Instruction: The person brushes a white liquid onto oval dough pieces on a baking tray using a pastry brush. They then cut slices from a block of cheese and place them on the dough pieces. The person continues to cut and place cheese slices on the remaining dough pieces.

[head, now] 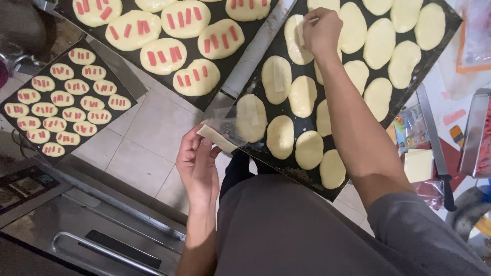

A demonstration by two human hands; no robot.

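The person's right hand (321, 28) reaches to the far side of a black rectangular baking tray (444, 41) covered in pale yellow oval dough pieces (303, 96), its fingers pinched together on a thin pale strip of cheese (301, 31) that it presses onto one of the far ovals. Two ovals on the left of that tray already carry a similar pale strip. The left hand (197, 166) is held nearer, just off the tray's near left corner, thumb and fingers closed on a small stack of pale cheese strips (217, 138).

To the left, on the far side, a second black tray (215, 102) holds round dough pieces topped with red sausage strips (163, 56). Farther left, a third dark tray (125, 87) carries many small dough rounds with the same red strips. At the right edge lie a long knife with a black handle (434, 143) and a pale yellow square block (418, 164).
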